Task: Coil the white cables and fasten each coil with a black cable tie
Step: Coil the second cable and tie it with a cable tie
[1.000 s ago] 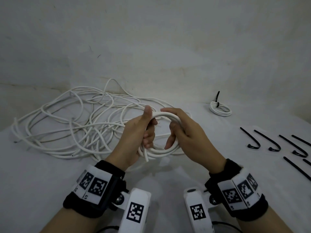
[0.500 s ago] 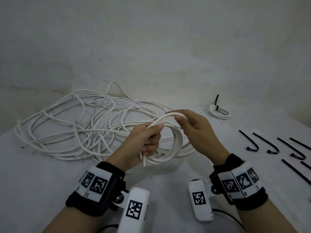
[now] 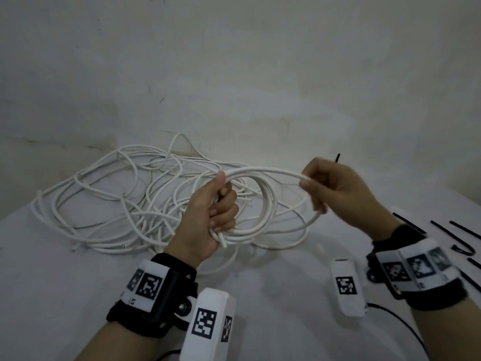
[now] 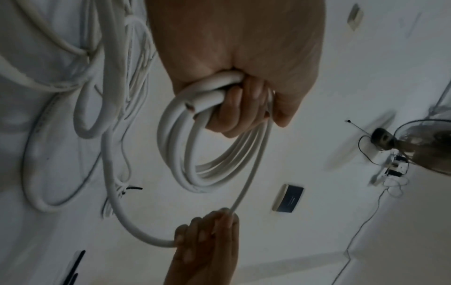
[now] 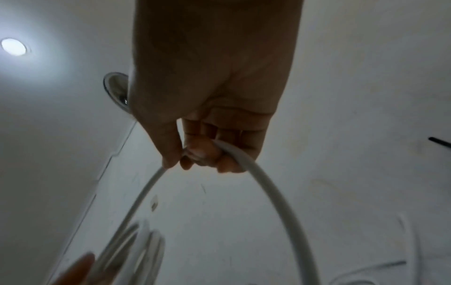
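Observation:
My left hand (image 3: 216,212) grips a small coil of white cable (image 3: 263,212) of several loops, held upright above the table; the left wrist view shows the coil (image 4: 214,154) bunched under curled fingers, one cut end sticking out. A free stretch of the same cable (image 3: 265,171) runs from my left thumb to my right hand (image 3: 322,188), which pinches it between thumb and fingers (image 5: 195,152), then curves back down to the left. Behind lies a loose tangle of white cable (image 3: 117,199). Black cable ties (image 3: 458,233) lie on the table at the right.
A white cloth covers the table (image 3: 65,295), which meets a pale wall (image 3: 234,74) at the back. The tip of a black tie (image 3: 337,157) shows above my right hand. A thin black wire (image 3: 395,316) trails from the right wrist camera.
My right hand has moved right and slightly up, drawing out a longer stretch of cable from the coil. My left hand has kept its grip on the coil.

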Demonstrator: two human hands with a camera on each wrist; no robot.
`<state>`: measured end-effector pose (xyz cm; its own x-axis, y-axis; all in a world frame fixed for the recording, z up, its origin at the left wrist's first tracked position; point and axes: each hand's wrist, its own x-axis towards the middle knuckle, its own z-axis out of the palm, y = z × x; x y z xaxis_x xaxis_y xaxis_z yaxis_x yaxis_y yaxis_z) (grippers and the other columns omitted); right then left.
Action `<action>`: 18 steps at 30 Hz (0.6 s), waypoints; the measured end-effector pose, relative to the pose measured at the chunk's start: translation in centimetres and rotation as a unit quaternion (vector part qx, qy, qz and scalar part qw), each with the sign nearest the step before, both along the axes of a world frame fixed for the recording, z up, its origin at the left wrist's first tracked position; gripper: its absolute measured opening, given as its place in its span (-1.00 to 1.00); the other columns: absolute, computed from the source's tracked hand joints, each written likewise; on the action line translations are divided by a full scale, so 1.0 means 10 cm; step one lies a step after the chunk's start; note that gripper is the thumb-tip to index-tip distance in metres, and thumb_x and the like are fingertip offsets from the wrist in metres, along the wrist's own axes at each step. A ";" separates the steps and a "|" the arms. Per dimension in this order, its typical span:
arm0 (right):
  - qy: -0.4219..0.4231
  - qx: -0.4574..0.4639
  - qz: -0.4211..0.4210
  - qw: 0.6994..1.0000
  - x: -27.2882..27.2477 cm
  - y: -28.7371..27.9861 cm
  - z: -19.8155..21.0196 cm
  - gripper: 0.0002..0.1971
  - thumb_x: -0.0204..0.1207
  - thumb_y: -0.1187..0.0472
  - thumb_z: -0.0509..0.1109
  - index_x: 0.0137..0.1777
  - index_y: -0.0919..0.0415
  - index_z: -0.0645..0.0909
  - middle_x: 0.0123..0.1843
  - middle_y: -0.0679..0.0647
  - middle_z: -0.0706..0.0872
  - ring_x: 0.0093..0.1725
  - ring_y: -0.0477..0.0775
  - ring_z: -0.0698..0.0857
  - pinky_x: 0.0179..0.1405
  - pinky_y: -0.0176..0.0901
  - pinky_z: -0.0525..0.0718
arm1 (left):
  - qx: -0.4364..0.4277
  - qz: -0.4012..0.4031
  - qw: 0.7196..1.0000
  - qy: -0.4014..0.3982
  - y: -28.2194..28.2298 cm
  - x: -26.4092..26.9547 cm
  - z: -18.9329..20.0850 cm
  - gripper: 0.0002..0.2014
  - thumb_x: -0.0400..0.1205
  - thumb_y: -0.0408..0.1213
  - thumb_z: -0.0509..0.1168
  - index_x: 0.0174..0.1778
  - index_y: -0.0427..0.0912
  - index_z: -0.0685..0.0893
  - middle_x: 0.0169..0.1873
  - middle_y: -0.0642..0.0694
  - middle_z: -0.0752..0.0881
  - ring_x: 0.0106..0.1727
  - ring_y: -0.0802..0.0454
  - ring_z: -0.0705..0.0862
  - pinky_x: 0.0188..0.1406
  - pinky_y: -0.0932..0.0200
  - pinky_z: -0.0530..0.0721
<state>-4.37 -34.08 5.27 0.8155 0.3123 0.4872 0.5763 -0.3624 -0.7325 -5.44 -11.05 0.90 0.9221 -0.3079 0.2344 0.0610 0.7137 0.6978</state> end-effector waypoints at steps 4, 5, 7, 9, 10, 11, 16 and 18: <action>0.002 0.021 0.012 1.000 -0.08 -0.14 0.04 -0.89 0.58 0.33 0.32 -0.15 0.33 0.49 -0.53 0.11 0.49 -0.59 0.08 0.53 -0.57 -0.24 0.54 | -0.068 -0.042 0.996 -0.028 0.09 0.08 0.00 -0.61 0.28 -0.03 0.60 -0.48 -0.09 0.50 -0.74 0.11 0.32 -0.81 0.29 0.28 -0.89 0.43 0.24; 0.027 0.023 0.024 0.999 -0.10 -0.14 -0.02 -0.93 0.58 0.31 0.30 -0.09 0.32 0.49 -0.50 0.14 0.50 -0.56 0.12 0.56 -0.51 -0.17 0.59 | -0.075 -0.038 0.996 -0.028 0.12 0.10 0.00 -0.60 0.23 -0.03 0.63 -0.48 -0.09 0.50 -0.74 0.10 0.32 -0.81 0.28 0.28 -0.89 0.43 0.24; 0.077 0.026 0.030 0.996 -0.12 -0.16 -0.16 -0.95 0.62 0.37 0.23 0.01 0.23 0.45 -0.45 0.16 0.55 -0.46 0.17 0.64 -0.31 0.00 0.70 | -0.088 -0.025 0.996 -0.019 0.16 0.12 -0.01 -0.60 0.24 -0.03 0.62 -0.49 -0.09 0.50 -0.75 0.09 0.31 -0.82 0.26 0.28 -0.90 0.42 0.25; 0.122 0.044 0.034 0.991 -0.13 -0.21 -0.23 -0.88 0.65 0.42 0.17 0.04 0.19 0.39 -0.40 0.17 0.61 -0.31 0.25 0.73 -0.09 0.14 0.73 | -0.102 -0.009 0.995 -0.003 0.15 0.13 -0.02 -0.64 0.41 0.00 0.47 -0.47 -0.10 0.48 -0.74 0.09 0.30 -0.82 0.25 0.28 -0.89 0.42 0.24; 0.145 0.056 0.039 0.987 -0.13 -0.24 -0.25 -0.89 0.65 0.41 0.17 0.03 0.20 0.36 -0.37 0.18 0.62 -0.22 0.31 0.76 -0.02 0.16 0.73 | -0.106 0.003 0.994 0.008 0.15 0.14 -0.03 -0.65 0.50 0.02 0.34 -0.47 -0.10 0.46 -0.74 0.10 0.29 -0.82 0.25 0.27 -0.89 0.42 0.21; 0.165 0.062 0.045 0.983 -0.13 -0.26 -0.25 -0.91 0.64 0.40 0.18 0.01 0.21 0.34 -0.35 0.20 0.63 -0.16 0.35 0.78 0.01 0.13 0.75 | -0.109 0.012 0.994 0.017 0.14 0.14 -0.03 -0.64 0.55 0.03 0.24 -0.48 -0.10 0.45 -0.75 0.10 0.28 -0.82 0.25 0.25 -0.89 0.42 0.19; 0.053 0.046 -0.011 0.997 -0.11 -0.29 -0.21 -0.85 0.63 0.48 0.17 -0.07 0.22 0.39 -0.43 0.06 0.62 -0.50 0.09 0.64 -0.40 -0.17 0.67 | -0.120 -0.011 0.993 -0.001 0.18 0.17 -0.06 -0.62 0.27 0.00 0.59 -0.49 -0.10 0.52 -0.74 0.07 0.31 -0.81 0.22 0.28 -0.88 0.39 0.27; -0.009 0.060 -0.035 0.998 -0.09 -0.31 -0.15 -0.82 0.62 0.49 0.19 -0.08 0.19 0.43 -0.42 0.02 0.61 -0.58 0.03 0.52 -0.51 -0.27 0.55 | -0.121 -0.015 0.993 -0.008 0.18 0.17 -0.06 -0.59 0.18 -0.03 0.66 -0.49 -0.11 0.53 -0.75 0.07 0.32 -0.81 0.22 0.29 -0.88 0.39 0.28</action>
<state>-5.27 -37.16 3.81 0.8239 0.1933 0.5328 0.5665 -0.3131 -0.7623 -3.69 -9.24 0.26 0.9088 -0.2682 0.3195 0.0747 0.8582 0.5079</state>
